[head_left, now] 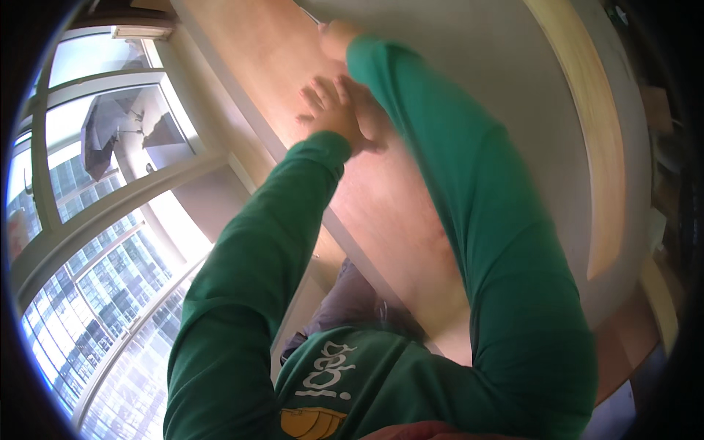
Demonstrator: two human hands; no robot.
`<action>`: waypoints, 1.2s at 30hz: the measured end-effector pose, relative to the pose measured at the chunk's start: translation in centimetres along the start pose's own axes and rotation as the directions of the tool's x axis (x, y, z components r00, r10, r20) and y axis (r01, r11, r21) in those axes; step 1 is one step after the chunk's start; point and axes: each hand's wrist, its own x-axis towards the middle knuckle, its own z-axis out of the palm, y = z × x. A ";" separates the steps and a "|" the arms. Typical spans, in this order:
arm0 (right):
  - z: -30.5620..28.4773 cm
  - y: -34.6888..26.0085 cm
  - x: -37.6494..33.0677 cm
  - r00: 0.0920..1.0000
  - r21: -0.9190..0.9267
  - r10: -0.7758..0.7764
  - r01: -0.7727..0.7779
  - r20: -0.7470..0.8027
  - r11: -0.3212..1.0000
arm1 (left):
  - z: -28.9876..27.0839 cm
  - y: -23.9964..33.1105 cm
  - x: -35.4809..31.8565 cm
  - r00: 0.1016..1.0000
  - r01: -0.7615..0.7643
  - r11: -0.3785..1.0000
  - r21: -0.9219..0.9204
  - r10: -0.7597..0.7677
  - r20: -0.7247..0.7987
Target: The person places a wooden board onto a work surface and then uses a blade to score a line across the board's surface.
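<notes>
My left hand (pixel 331 110) lies with spread fingers on a light wooden surface (pixel 374 198). Its fingers point away from me, and it holds nothing. Farther off, my right hand (pixel 339 39) reaches over the far part of the same surface. It looks closed and slightly blurred, with most of its fingers hidden. A thin dark line (pixel 308 12) runs up to its fingertip; I cannot make out what it is. Both arms wear green sleeves, and the right sleeve (pixel 469 161) crosses over the wood and a grey area beyond it.
To the left are large framed windows (pixel 117 81) with a dark open umbrella (pixel 103 132) beyond the glass. A smooth grey surface (pixel 513 59) spreads to the right, bordered by a curved pale wooden strip (pixel 598 147). Blurred objects crowd the far right edge.
</notes>
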 end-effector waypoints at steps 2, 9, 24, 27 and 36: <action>1.2 4.3 -1.2 0.988 -0.105 -0.141 0.134 -0.066 0.985 | 0.3 1.1 0.3 0.999 -0.036 0.999 0.001 0.036 -0.018; 3.9 11.0 -16.3 1.000 -0.002 -0.029 0.029 -0.004 1.000 | 1.6 1.6 -0.6 0.998 0.017 1.000 0.015 -0.016 -0.061; 7.8 24.6 -47.8 0.975 0.159 0.221 -0.217 -0.002 0.963 | 2.7 2.5 -1.3 0.993 -0.053 0.998 0.039 0.057 -0.105; 5.9 23.1 -46.2 0.984 0.220 0.169 -0.152 -0.059 0.964 | 2.4 2.7 -1.8 0.997 -0.008 0.999 0.050 0.012 -0.072; 2.7 13.9 -18.8 0.977 0.017 -0.122 0.127 -0.174 0.992 | 2.0 3.3 -1.7 0.997 -0.028 0.999 0.031 0.030 -0.069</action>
